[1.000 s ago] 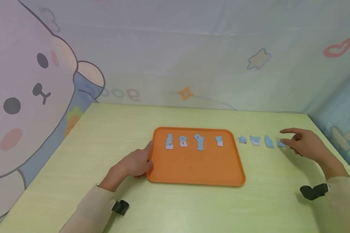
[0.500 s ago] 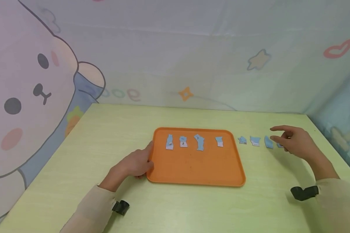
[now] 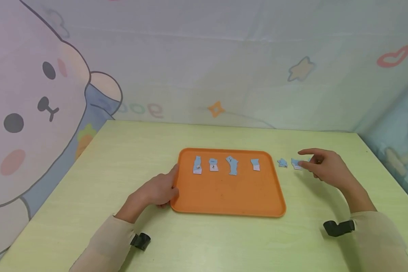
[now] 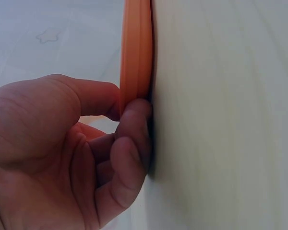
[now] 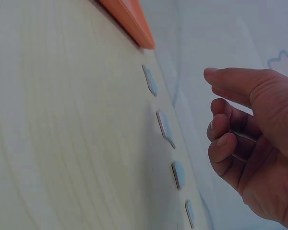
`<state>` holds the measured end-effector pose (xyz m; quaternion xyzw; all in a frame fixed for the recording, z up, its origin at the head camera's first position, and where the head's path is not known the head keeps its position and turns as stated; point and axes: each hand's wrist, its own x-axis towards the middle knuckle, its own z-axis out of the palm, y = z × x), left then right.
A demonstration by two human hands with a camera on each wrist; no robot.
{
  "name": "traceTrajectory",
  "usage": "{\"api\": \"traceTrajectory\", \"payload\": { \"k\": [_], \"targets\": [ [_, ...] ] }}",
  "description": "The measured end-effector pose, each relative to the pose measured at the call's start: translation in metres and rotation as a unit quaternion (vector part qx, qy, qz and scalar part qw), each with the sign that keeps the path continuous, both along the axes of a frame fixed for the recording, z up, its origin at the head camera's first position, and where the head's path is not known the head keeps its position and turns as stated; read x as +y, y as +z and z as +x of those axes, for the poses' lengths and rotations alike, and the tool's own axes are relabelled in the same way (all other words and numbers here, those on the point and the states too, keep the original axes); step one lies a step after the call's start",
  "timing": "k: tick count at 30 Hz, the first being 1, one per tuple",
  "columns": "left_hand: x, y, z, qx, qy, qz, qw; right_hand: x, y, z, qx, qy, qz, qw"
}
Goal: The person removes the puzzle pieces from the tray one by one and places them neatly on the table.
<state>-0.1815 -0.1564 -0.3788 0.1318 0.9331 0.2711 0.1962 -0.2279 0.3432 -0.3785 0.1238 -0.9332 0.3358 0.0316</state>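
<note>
My left hand (image 3: 159,189) grips the left rim of an orange tray (image 3: 224,198), thumb over the rim and fingers curled against its outer side in the left wrist view. Along the tray's far side lie several flat, irregular blue-and-white pieces; the leftmost piece (image 3: 197,166) is long, the rightmost piece (image 3: 256,164) is smaller. My right hand (image 3: 329,168) hovers right of the tray, thumb and index finger apart, other fingers loosely curled, holding nothing. Below it a row of similar pieces continues on the table; a thick blue piece (image 5: 178,175) shows in the right wrist view.
The pale wooden table (image 3: 224,245) bears everything. A printed cloth (image 3: 190,68) with a cartoon bear hangs behind and at the sides. A black wrist camera (image 3: 141,241) sits by the left sleeve, another black wrist camera (image 3: 338,228) by the right.
My right hand has moved left above the row of loose pieces, from the rightmost one toward the tray. The left hand, tray and pieces stay where they were.
</note>
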Motion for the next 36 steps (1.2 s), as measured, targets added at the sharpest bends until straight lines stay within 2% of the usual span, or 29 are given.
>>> {"api": "traceTrajectory", "payload": {
  "k": [10, 19, 36],
  "targets": [
    [0.0, 0.0, -0.001, 0.003, -0.003, -0.005, 1.0, -0.031, 0.003, -0.003, -0.02, 0.008, -0.022, 0.9995],
    [-0.001, 0.003, 0.0, 0.0, -0.008, -0.003, 1.0, -0.049, -0.005, -0.007, -0.05, 0.02, -0.025, 0.9983],
    [-0.001, 0.0, -0.001, -0.009, 0.004, 0.001, 0.9999, -0.075, -0.017, -0.019, -0.05, 0.073, -0.025, 0.9957]
  ]
}}
